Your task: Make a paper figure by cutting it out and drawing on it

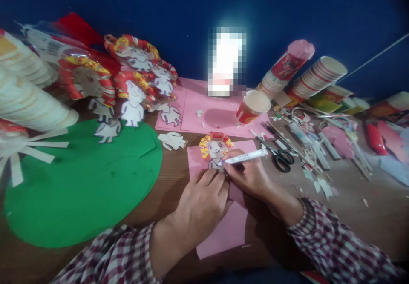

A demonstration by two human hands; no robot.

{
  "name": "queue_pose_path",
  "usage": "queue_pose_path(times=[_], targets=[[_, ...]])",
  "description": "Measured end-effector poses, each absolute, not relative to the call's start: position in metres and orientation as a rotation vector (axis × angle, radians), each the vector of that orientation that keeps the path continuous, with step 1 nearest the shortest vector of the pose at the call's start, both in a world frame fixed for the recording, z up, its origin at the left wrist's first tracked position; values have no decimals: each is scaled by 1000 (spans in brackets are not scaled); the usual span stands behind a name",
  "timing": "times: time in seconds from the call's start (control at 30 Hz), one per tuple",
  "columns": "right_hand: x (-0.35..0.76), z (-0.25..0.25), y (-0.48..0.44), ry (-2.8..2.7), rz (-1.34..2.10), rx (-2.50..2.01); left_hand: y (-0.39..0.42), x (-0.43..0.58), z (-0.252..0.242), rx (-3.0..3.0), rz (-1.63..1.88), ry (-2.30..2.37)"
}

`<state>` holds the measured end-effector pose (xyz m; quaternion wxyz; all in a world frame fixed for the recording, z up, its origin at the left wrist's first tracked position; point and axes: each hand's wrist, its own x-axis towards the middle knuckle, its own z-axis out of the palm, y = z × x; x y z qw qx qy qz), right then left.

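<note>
Your right hand [249, 175] gripping a white marker [244, 157], its tip at the paper doll [215, 147] on the pink sheet [223, 233], your left hand [201, 199] open, pressed flat beside it, scissors [278, 155] near.

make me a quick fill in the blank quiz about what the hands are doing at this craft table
1. The right hand holds a white ___ with its tip on the paper doll.
2. The left hand rests flat on a paper sheet coloured ___.
3. The large round sheet to the left of both hands is ___.
Missing words: marker; pink; green.
</note>
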<state>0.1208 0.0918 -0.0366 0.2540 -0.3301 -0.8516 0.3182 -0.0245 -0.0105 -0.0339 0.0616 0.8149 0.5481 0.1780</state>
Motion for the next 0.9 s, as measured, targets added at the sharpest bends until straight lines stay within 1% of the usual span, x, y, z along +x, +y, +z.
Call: queue_pose_path(times=[0.2, 0.6, 0.9], targets=[[120, -36, 91, -2323, 850, -909, -11, -25, -34, 2466, 536, 1661], [121, -36, 92, -2249, 980, -908, -10, -25, -33, 2472, 536, 1662], [119, -38, 91, -2242, 963, -909, -9, -25, -34, 2478, 518, 1652]])
